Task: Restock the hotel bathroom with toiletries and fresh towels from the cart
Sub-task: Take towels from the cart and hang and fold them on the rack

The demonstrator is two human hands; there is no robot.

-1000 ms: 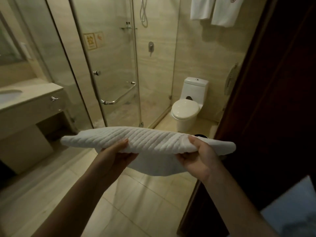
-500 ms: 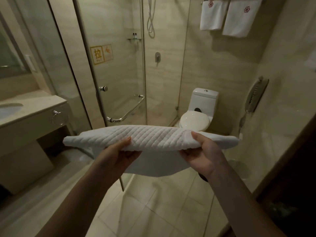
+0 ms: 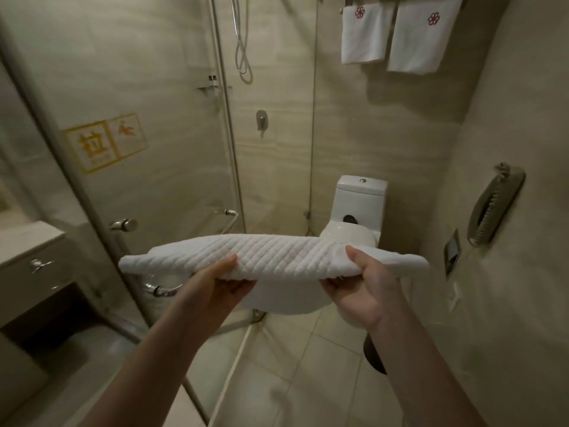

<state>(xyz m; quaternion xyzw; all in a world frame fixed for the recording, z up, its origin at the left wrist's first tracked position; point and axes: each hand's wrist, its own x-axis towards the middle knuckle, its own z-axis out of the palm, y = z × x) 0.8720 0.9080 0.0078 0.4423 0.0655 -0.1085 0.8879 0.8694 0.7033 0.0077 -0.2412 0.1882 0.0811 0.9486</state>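
I held one folded white towel (image 3: 277, 257) flat across the middle of my view, up off the floor (image 3: 308, 365). My left hand (image 3: 215, 288) gripped its near edge toward seven o'clock, thumb on top and fingers curled beneath. My right hand (image 3: 366, 291) clamped the same edge toward five o'clock in the same way. A lower layer of the towel sagged between my hands.

Both ends reached out past my hands. The left end lay close to the glass shower door (image 3: 160, 186) at nine o'clock; whether it brushed the glass I could not tell. The right end pointed at the wall at three o'clock, near a wall phone (image 3: 492, 204) but apart from it. A vanity counter (image 3: 27, 241) edged in at eight o'clock. Open tile ran from six o'clock forward between my arms. A dark round thing (image 3: 374, 352) at five o'clock was half hidden behind my right forearm. Beyond the towel at one o'clock stood the toilet (image 3: 360, 201), its bowl partly covered by the towel's far edge.

I counted one towel in hand, two hanging towels (image 3: 363, 35) high at one o'clock, each with a red flower mark, one toilet, one phone, two stickers (image 3: 90, 147) on the glass and one door knob (image 3: 124, 224).
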